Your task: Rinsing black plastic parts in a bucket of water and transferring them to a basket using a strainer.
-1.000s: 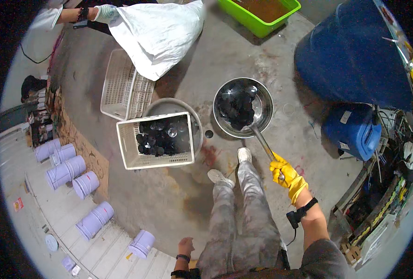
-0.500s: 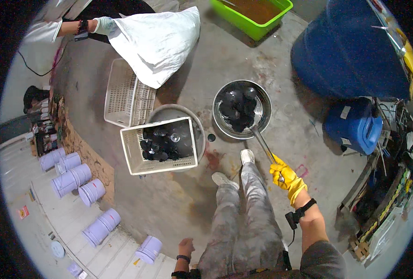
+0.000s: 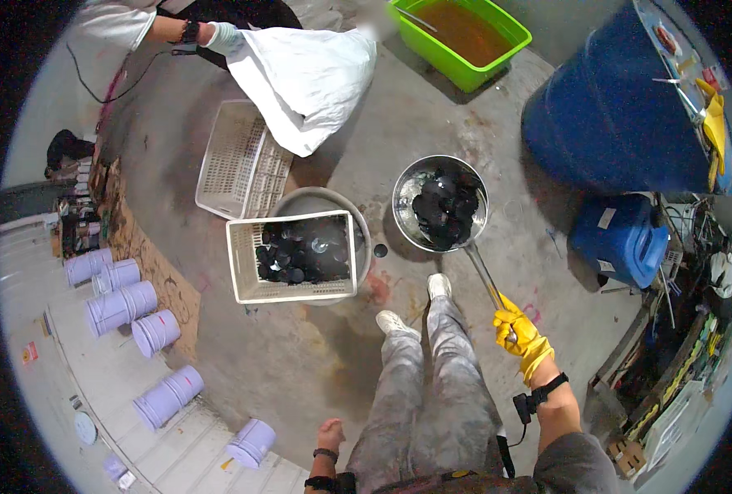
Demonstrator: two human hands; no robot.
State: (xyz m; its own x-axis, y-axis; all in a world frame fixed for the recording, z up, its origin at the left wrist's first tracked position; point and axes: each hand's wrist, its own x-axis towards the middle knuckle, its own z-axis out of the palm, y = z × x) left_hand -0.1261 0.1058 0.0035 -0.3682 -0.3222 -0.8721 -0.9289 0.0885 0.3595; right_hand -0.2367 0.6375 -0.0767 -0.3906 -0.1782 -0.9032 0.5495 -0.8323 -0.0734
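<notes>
My right hand [image 3: 524, 336], in a yellow rubber glove, grips the handle of a long-handled metal scoop [image 3: 484, 276]. Its wide round bowl carries a heap of shiny black round pieces [image 3: 444, 210]. My left hand [image 3: 331, 434], bare, hangs low by my leg with the fingers curled in and nothing visible in them. To the left of the scoop, a white plastic crate [image 3: 294, 296] rests over a round grey tub [image 3: 321, 196]; more black pieces [image 3: 288, 255] lie inside the crate. A single black disc [image 3: 380, 250] is on the floor between crate and scoop.
A co-worker's gloved hand [image 3: 224, 38] holds a white sack [image 3: 312, 82] above another crate [image 3: 226, 165]. A green tub [image 3: 469, 78] of brown liquid stands beyond. Right are a blue barrel [image 3: 605, 115] and blue jerrycan [image 3: 609, 243]; several lilac buckets [image 3: 156, 333] line the left.
The scoop and my right hand have moved slightly right, and the black pieces have shifted in its bowl. The whole view has shifted a little. The co-worker still holds the sack.
</notes>
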